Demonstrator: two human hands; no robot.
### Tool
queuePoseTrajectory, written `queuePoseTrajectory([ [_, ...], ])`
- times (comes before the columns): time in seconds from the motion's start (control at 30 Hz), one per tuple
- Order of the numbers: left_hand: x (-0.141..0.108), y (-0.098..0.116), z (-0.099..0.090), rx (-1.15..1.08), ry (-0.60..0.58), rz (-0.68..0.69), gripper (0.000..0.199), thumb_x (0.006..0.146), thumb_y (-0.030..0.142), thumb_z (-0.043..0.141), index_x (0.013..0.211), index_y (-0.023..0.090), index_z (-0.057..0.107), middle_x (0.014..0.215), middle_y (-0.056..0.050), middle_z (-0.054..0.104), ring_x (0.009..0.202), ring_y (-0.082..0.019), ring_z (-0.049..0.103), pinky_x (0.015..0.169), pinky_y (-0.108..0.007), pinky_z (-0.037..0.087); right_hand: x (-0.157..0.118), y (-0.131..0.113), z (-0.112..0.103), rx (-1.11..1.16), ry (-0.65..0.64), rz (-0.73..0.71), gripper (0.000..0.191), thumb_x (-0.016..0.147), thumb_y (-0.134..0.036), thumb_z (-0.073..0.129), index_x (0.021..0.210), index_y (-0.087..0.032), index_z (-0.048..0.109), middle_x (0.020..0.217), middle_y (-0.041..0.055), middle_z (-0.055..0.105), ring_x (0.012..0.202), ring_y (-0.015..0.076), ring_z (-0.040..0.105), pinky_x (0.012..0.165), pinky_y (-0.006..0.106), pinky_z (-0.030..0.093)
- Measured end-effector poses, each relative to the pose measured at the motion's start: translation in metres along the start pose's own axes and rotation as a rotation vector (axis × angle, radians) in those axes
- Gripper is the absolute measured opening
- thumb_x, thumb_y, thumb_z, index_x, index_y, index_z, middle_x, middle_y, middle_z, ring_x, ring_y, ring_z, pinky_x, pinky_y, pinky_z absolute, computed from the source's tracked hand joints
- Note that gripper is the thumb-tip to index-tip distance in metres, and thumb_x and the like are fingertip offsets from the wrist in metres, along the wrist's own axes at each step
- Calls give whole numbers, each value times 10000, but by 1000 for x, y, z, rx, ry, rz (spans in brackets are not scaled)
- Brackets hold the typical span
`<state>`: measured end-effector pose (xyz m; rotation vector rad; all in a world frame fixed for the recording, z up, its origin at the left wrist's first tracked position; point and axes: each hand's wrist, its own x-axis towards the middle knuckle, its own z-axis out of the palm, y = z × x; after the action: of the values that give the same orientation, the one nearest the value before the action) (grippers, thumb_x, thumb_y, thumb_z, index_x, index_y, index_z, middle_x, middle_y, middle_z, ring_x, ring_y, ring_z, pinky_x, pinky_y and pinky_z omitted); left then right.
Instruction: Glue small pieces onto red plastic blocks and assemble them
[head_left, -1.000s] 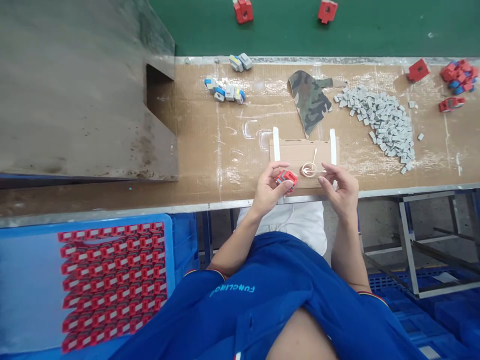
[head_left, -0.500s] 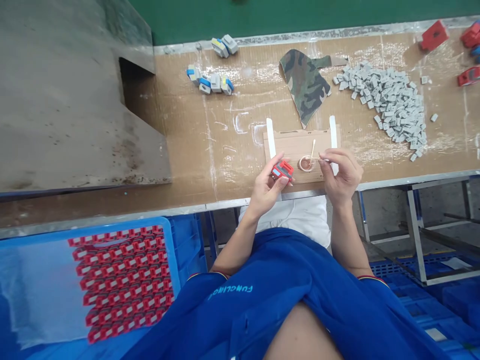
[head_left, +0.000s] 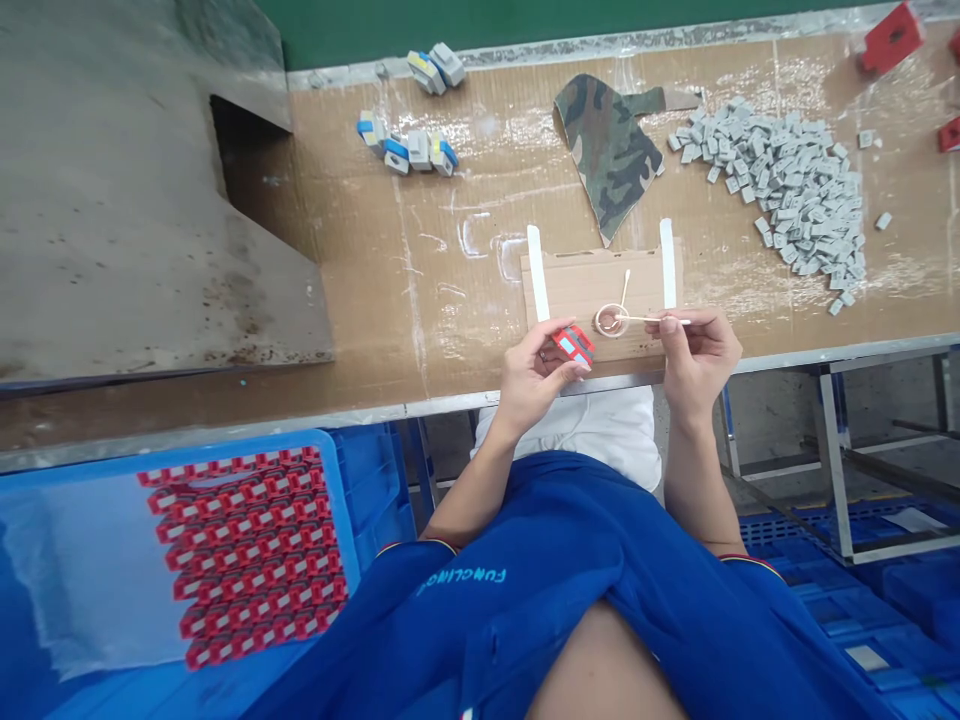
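Observation:
Between the thumb and fingers of my left hand [head_left: 531, 378] is a small red toy vehicle [head_left: 574, 346] with a pale blue window patch. My right hand [head_left: 699, 358] pinches a thin cotton swab [head_left: 646, 319], whose far end lies in a small round cup [head_left: 611, 320]. A second cotton swab [head_left: 625, 288] leans at the cup's back rim. Under the cup is a cardboard sheet [head_left: 577, 285], fixed with a left white tape strip [head_left: 538, 272] and a right white tape strip [head_left: 667, 265].
A camouflage cloth piece [head_left: 611, 150] and a heap of small grey blocks [head_left: 802, 190] lie farther back. Several grey-blue toy parts [head_left: 418, 150] stand left, near a metal housing [head_left: 150, 220]. A blue tray [head_left: 337, 500] of red pieces is below left; a red block [head_left: 892, 40] sits back right.
My right hand has moved a little right, and more of the swab shows, now reaching into the cup. My left hand has tilted the red toy vehicle. The view has shifted slightly.

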<state>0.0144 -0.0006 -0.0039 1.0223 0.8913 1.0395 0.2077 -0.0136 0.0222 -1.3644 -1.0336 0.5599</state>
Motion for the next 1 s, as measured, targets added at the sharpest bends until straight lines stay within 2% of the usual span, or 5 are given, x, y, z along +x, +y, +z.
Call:
queuePoseTrajectory([
  [0.13,0,2,1,20,14,-16,553,783,399,893,1244,199,662,961,-30,771,750,-135,757,616,-219,617,-7,-20,-2,-20,-130,-106,72,940,-306,779,959,-272,719,900,-8,798,824,173,792,734,312,657],
  [0.33,-2,3,3,25,14,11,514,787,375,897,1202,190,656,1034,-54,790,868,-160,789,695,-224,640,-12,-36,-2,-199,-308,-294,92,950,-233,750,1010,-298,728,942,-12,818,876,189,800,786,351,675],
  [0.47,-3,2,2,59,25,1,541,789,395,896,1230,198,651,1056,-58,784,944,-175,787,777,-252,653,-11,-36,1,-262,-329,-342,57,964,-242,731,990,-290,713,932,-4,822,852,190,802,764,345,677],
  [0.8,-4,0,1,94,14,13,520,796,415,887,1219,205,667,1093,-58,749,914,-162,769,774,-257,653,-9,-35,5,-341,-369,-459,99,970,-202,701,1007,-292,710,959,6,827,878,202,806,770,345,664],
  [1.0,-4,2,2,80,12,7,514,808,393,880,1227,198,655,1047,-49,744,885,-155,762,763,-260,655,-8,-41,0,-333,-417,-417,92,975,-194,698,987,-285,693,910,-15,816,845,175,795,740,305,647],
])
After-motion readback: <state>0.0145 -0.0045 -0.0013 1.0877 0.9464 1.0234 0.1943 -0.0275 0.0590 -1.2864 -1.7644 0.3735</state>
